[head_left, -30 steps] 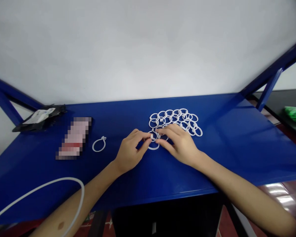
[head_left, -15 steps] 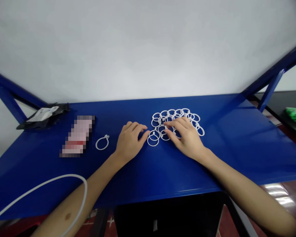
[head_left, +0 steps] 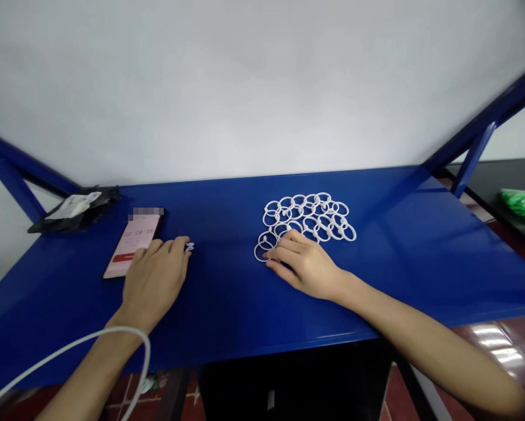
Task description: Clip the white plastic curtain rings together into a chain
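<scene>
Twenty or so white plastic snap rings (head_left: 306,225) lie in one flat cluster on a blue steel table (head_left: 403,275), overlapping edge to edge and apparently linked into a mesh, though the joins are too small to check one by one. As the rings lie, most of the linking looks done; a small white plastic clasp (head_left: 189,247) lies apart from the cluster, well to its left.

That clasp pokes out just past the fingertips of the left hand (head_left: 152,286), whose fingers lie close together and slightly curled. The hand hides whatever the clasp belongs to, so whether those fingers pinch anything cannot be told. The left hand also overlaps the lower corner of a smartphone (head_left: 133,248) showing a clock.

The right hand (head_left: 304,266) rests palm down at the cluster's lower left edge, its fingers loosely together and extended, not gripping. Its fingertips (head_left: 269,254) touch the outermost rings.

A black pouch with a white label (head_left: 76,207) lies beyond the phone, and a white cable (head_left: 87,345) arcs across the left forearm.
</scene>
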Available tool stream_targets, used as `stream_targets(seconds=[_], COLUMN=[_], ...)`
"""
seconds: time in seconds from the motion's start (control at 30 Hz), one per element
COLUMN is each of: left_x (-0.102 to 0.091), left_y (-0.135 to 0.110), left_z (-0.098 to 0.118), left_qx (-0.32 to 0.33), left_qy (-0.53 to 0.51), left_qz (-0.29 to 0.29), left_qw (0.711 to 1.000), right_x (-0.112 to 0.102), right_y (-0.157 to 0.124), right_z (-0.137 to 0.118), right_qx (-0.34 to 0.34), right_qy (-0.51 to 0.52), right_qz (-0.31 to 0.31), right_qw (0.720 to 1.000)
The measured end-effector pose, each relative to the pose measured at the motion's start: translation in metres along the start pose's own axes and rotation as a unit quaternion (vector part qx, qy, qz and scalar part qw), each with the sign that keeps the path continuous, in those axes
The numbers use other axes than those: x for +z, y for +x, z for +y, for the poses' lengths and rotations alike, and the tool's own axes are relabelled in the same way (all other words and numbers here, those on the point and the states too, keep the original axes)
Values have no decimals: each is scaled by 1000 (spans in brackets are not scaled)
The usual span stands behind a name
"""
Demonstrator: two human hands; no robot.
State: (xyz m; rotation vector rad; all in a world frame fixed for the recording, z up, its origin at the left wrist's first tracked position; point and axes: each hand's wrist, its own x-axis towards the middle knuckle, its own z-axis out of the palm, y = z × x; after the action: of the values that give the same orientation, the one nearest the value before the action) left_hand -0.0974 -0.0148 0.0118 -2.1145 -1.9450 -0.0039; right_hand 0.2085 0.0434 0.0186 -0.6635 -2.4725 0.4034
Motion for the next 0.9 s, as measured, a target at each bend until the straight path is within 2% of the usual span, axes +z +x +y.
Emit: stream_targets(seconds=[0.1, 0.17, 0.27, 0.37, 0.43, 0.53, 0.7, 0.9], left_x=[2, -6, -25, -41, -44, -38, -18, -13], left_y=[10, 20, 33, 46, 53, 60, 57, 44], left_z=[10, 23, 47, 72, 85, 99, 110, 112], left_qx=[5, 10, 23, 29, 41, 46, -12, 7], left_qy=[-120, -230, -408, -526, -581, -626, -662, -628], left_qz=[28, 57, 59, 46, 45, 63, 83, 91], left_qw=[992, 971, 911, 848, 811, 776, 744, 773], right_x=[0, -1, -1, -1, -1, -3, -2, 3], right_y=[1, 1, 0, -2, -3, -3, -1, -2], right_z=[2, 3, 4, 5, 6, 8, 8, 8], right_qx=[3, 16, 49, 79, 96, 119, 124, 86], right_qy=[0, 2, 29, 60, 73, 85, 98, 111], right_qz=[9, 32, 86, 119, 126, 145, 164, 151], right_qw=[1000, 999, 995, 988, 985, 979, 974, 979])
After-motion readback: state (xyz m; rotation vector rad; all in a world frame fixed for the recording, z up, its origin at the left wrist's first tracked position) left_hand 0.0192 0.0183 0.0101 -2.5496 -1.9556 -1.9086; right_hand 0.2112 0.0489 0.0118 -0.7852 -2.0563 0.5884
